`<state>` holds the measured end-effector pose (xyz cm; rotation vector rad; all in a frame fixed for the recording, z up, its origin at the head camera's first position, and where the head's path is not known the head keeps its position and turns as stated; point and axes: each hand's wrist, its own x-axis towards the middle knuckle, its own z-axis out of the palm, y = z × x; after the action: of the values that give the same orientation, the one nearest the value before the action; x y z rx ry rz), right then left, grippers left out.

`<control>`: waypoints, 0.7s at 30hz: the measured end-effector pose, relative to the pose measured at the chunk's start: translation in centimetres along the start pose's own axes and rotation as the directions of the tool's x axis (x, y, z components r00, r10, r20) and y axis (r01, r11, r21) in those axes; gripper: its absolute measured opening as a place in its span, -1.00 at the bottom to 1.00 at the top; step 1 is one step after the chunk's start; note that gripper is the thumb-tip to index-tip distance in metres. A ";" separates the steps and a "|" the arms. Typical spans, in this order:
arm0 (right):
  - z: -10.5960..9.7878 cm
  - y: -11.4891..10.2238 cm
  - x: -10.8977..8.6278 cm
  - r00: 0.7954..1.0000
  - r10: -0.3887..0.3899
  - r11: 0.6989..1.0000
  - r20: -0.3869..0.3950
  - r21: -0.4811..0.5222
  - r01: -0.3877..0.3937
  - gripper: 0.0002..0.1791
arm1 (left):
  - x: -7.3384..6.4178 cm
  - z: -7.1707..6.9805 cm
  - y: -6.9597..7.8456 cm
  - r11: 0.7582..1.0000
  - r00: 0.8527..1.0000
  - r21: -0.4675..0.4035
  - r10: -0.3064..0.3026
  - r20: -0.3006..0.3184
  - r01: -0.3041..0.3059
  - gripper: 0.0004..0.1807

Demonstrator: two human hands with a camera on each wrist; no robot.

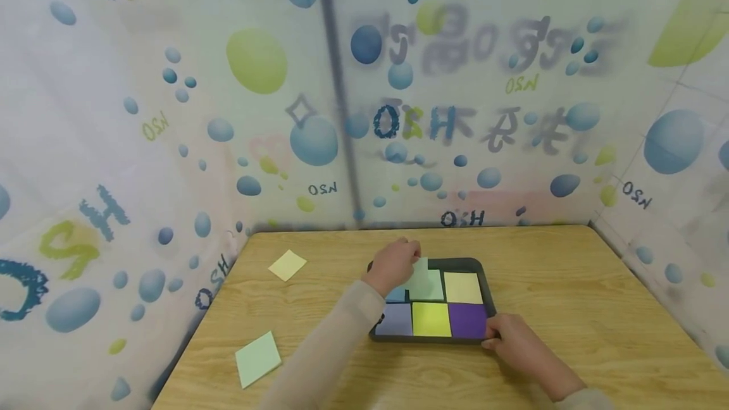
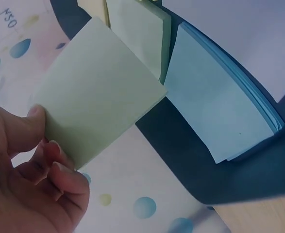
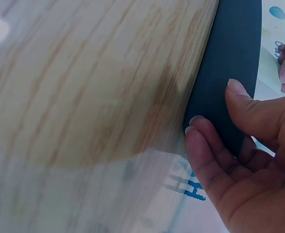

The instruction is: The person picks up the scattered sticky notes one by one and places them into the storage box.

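My left hand [image 1: 394, 264] pinches a pale green sticky note pad [image 2: 98, 92] by one edge, thumb against fingers, tilted above the back of a dark tray [image 1: 428, 339]. My right hand [image 1: 512, 337] grips the tray's near right corner; the right wrist view shows its thumb and fingers around the dark wall [image 3: 225, 63]. Inside the tray lie a blue pad [image 2: 220, 97], a light green pad [image 1: 435, 286], a cream pad [image 1: 462, 288], a lavender pad [image 1: 397, 319], a yellow pad [image 1: 431, 319] and a purple pad [image 1: 467, 320]. The left hand partly hides the blue one.
On the wooden table [image 1: 569, 296] to the left lie a pale yellow sticky note pad [image 1: 287, 265] near the back and a mint green pad [image 1: 258, 359] nearer the front. A curtain [image 1: 484, 112] printed with bubbles and letters hangs behind the table and along both sides.
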<state>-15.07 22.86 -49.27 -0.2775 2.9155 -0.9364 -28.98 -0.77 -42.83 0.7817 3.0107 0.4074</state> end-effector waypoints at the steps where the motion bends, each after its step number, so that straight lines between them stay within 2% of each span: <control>1: 0.0 0.0 0.0 1.000 -0.003 1.000 0.001 -0.002 0.003 -0.69 | 0.0 0.1 0.1 1.000 1.000 0.003 -0.004 0.007 0.004 -0.85; 8: 0.1 -0.1 0.1 1.000 0.019 1.000 -0.013 -0.005 -0.019 -0.68 | 0.7 0.7 1.3 1.000 0.998 0.023 -0.018 0.066 0.016 -0.82; 14: 0.1 0.1 0.0 0.999 -0.029 0.999 -0.027 -0.013 0.029 -0.68 | 1.4 1.4 1.9 0.999 0.993 0.037 -0.025 0.113 0.021 -0.87; 16: 0.1 0.1 -0.1 0.999 -0.043 0.999 -0.027 -0.009 0.043 -0.68 | 1.6 1.7 2.0 0.999 0.992 0.042 -0.028 0.125 0.023 -0.83; 21: 0.1 0.2 -0.1 0.998 -0.060 0.998 -0.030 -0.007 0.060 -0.68 | 1.9 2.0 2.2 0.998 0.991 0.061 -0.039 0.127 0.031 -0.85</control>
<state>-14.95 22.99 -49.47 -0.3556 2.9537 -0.9483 -29.42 2.48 -44.08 0.7270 2.9243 0.2577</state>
